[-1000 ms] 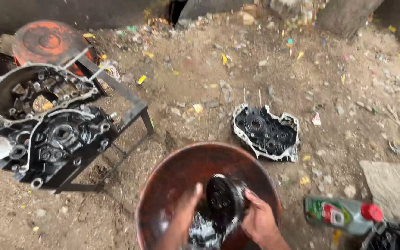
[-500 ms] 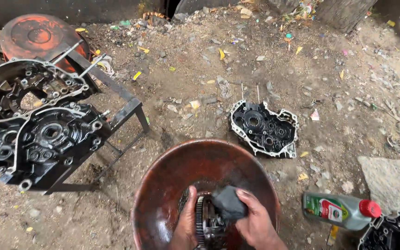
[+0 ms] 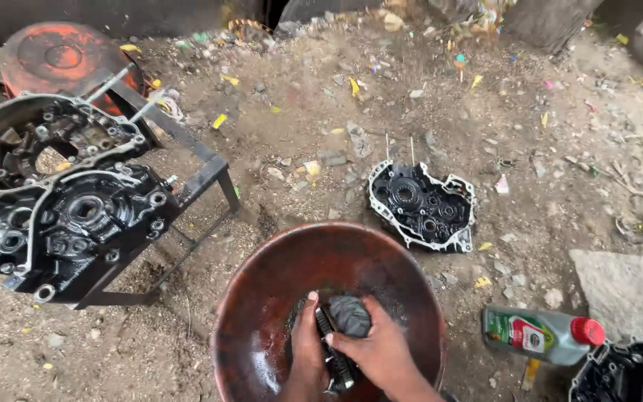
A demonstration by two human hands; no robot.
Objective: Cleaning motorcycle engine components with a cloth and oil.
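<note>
Both hands in basin (image 3: 262,298) at 6 o'clock: left hand (image 3: 306,350) grips gear (image 3: 334,353), right hand (image 3: 381,353) presses rag (image 3: 350,314) on it. Bottle (image 3: 537,335) at 4 o'clock.

The basin (image 3: 262,298) is metal, reddish-brown, its inner wall wet and glossy. In it, the left hand (image 3: 308,350) and right hand (image 3: 381,353) grip a dark, oily metal part (image 3: 334,350) and a grey, damp-looking cloth (image 3: 349,314). The engine case (image 3: 422,205) at far right is matt black cast metal with a bare pale rim. The bottle (image 3: 537,335) is glossy green plastic with a red cap. The ground (image 3: 321,119) is rough, dusty dirt.
</note>
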